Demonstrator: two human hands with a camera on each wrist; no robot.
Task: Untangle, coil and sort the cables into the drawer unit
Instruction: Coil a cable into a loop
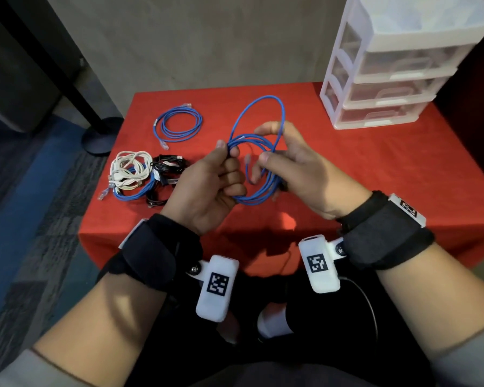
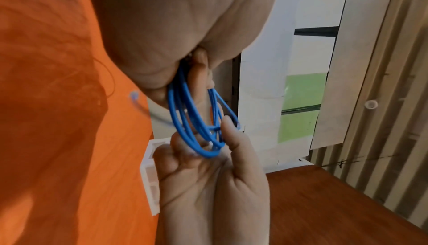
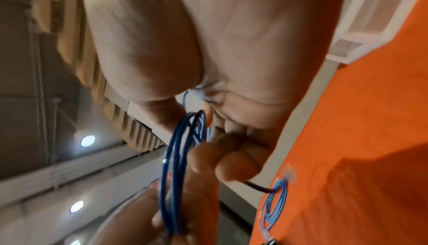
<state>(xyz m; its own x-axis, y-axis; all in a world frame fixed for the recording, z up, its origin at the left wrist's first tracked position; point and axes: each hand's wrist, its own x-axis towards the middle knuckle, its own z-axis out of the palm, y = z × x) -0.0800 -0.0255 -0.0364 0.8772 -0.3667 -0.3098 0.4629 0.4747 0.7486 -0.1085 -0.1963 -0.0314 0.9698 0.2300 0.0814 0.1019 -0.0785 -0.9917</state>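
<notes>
A surface draped in red cloth stands against a plain grey wall, with dark carpet on the floor to its left. At its far right corner stands a white drawer unit with clear drawer fronts, all pushed in.

Above the middle of the surface, both hands hold one blue cable gathered into several loops. The left hand has its fingers curled round the left side of the bundle, thumb pressed on top. The right hand pinches the right side of the loops between thumb and fingers, and one larger loop rises from the bundle toward the far edge. A clear plug end hangs inside the loops between the two hands.

Toward the far left of the surface lies a second blue cable, already wound into a flat coil, with its plug ends sticking out. Near the left edge sits a tangled pile: a white cable, a black cable and another blue cable wound through each other.

Both wrists carry black straps with white camera housings.
</notes>
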